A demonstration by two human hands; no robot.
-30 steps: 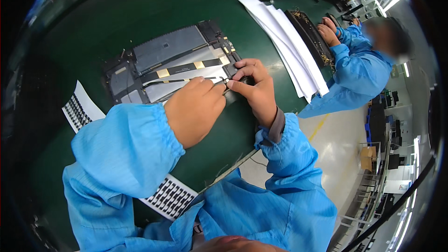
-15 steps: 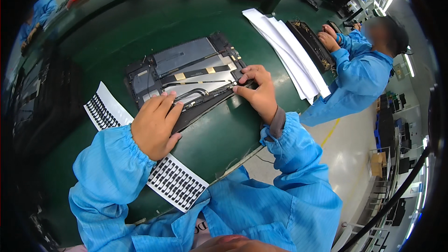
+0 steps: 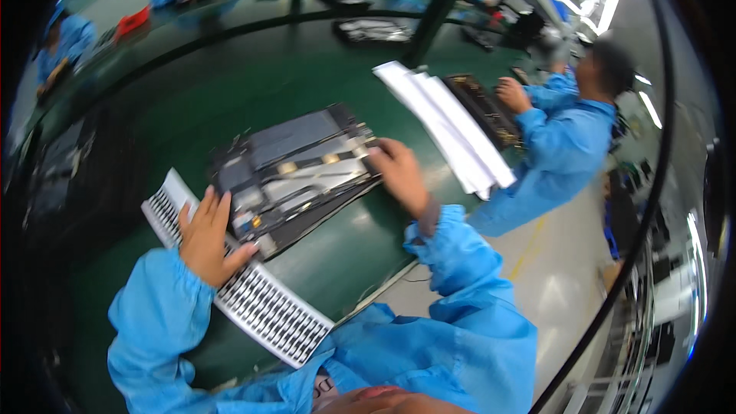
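An opened tablet (image 3: pixel 295 142), with a grey battery, dark ribbon cables and gold tape bits, lies slanted on the green table, a black panel edge showing beneath it. My left hand (image 3: pixel 205 241) rests at its near left corner, fingers spread over a white sheet strip (image 3: pixel 276 314) that carries rows of small black stickers. The thumb reaches toward the tablet's corner. At the tablet's right end, my right hand (image 3: pixel 400 176) has its fingers bent over the edge, gripping it. Motion blurs those fingertips somewhat.
White paper sheets (image 3: pixel 448 130) lie to the right, beside a long dark tray (image 3: pixel 479 103). A co-worker (image 3: pixel 563 126) in blue stands past them. Dark devices (image 3: pixel 65 161) are at the left. A green post (image 3: pixel 441 11) rises at the back, with more people beyond.
My left hand has slid left off the tablet's front part to its corner and the strip. My right hand has shifted from the near right corner along the right end. The view has tilted up.
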